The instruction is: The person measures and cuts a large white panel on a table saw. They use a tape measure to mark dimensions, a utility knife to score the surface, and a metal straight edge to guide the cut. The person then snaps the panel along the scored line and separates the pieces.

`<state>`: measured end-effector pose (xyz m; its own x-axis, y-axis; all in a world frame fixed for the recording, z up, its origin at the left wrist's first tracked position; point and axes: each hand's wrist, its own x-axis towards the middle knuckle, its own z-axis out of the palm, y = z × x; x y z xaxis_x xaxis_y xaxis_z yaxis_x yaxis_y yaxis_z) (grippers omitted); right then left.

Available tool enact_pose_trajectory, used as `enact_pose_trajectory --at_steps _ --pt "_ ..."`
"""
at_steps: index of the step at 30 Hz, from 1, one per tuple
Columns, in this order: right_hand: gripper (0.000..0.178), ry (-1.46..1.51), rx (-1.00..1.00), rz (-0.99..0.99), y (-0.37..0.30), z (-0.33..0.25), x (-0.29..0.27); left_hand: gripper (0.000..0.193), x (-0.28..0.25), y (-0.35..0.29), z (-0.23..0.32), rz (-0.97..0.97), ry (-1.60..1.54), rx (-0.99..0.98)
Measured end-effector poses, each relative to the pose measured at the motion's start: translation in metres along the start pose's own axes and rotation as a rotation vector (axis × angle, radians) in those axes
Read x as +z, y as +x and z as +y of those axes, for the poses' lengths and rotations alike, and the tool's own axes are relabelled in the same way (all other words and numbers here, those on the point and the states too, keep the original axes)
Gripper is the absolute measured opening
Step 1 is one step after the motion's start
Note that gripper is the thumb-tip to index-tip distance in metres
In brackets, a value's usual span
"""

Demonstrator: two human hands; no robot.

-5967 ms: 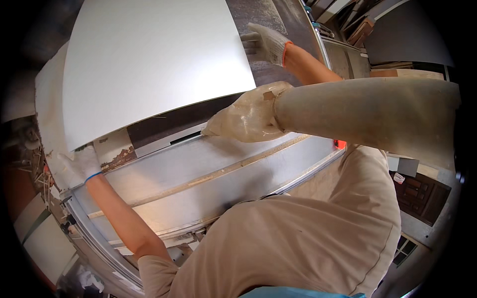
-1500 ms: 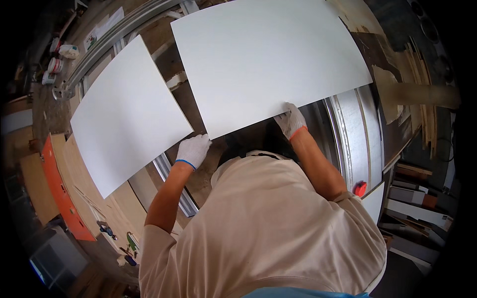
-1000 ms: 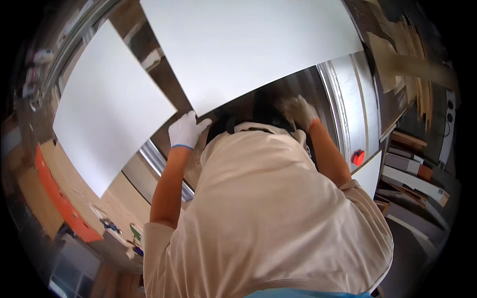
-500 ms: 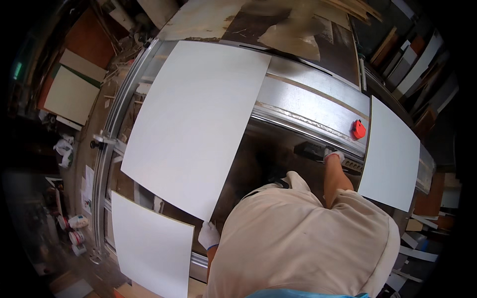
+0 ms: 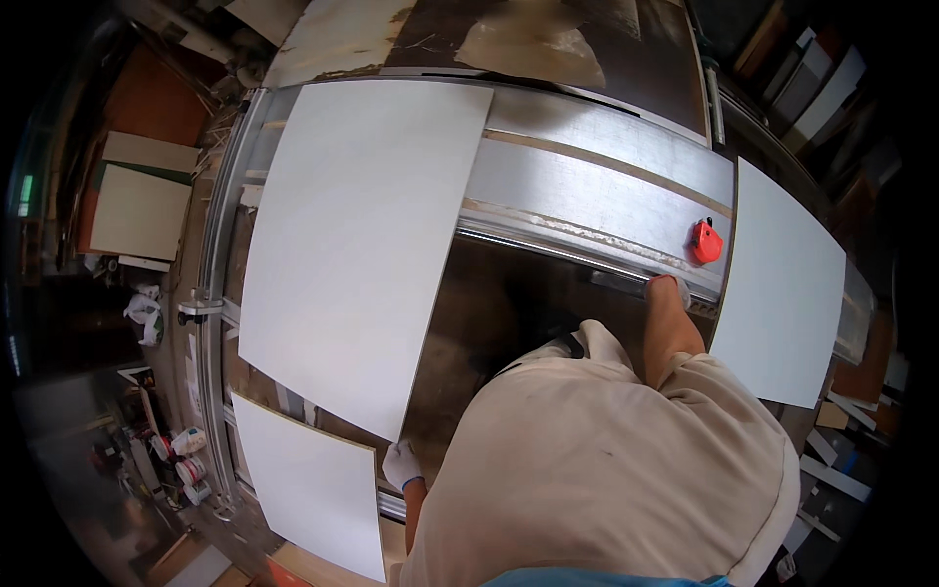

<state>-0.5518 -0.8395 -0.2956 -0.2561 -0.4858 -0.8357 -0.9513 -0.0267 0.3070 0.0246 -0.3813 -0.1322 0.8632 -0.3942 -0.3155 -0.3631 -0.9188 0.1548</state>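
Note:
My left hand point(image 5: 401, 466), in a white glove with a blue cuff, is at the near corner of a large white panel point(image 5: 357, 245). Its fingers are bent together around that corner. A smaller white panel point(image 5: 308, 479) lies just left of this hand. On the right, my gloved right hand point(image 5: 675, 290) reaches to the front edge of the metal machine table point(image 5: 606, 186); its fingers are hidden behind the wrist. Above that hand, a red tape measure point(image 5: 705, 243) sits on the metal surface. Another white panel point(image 5: 782, 293) is to the right.
A long metal rail point(image 5: 217, 293) with a clamp-like fitting point(image 5: 201, 306) runs along the left. Boards point(image 5: 142, 215) lean beyond it. Stacked offcuts point(image 5: 831, 470) crowd the right side. At the far side is a dark, stained board surface point(image 5: 430, 34).
The view has turned slightly, so the far end of the large panel appears farther left. My right hand has turned at the table edge, and its fingers are less visible. My left hand stays at the corner.

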Motion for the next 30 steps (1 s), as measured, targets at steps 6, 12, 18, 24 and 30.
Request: enact_pose_trajectory --at_steps 6,12,18,24,30 --pt "0.030 -0.039 -0.005 -0.011 -0.006 0.010 0.007 0.039 0.028 0.025 -0.009 -0.029 -0.957 -0.352" --pt "0.029 -0.101 -0.023 0.001 -0.004 0.012 0.012 0.031 0.008 0.020 0.014 -0.263 -1.221 -0.535" --pt "0.029 -0.139 -0.018 -0.023 -0.007 0.008 0.014 0.024 0.011 0.043 -0.015 -0.374 -1.344 -0.618" --pt "0.028 -0.188 -0.043 -0.046 -0.012 0.010 0.005 0.016 0.016 0.054 -0.038 -0.468 -1.494 -0.799" --pt "0.028 -0.291 -0.149 0.012 -0.009 0.022 0.014 0.015 0.012 0.051 -0.027 -0.439 -1.412 -0.692"
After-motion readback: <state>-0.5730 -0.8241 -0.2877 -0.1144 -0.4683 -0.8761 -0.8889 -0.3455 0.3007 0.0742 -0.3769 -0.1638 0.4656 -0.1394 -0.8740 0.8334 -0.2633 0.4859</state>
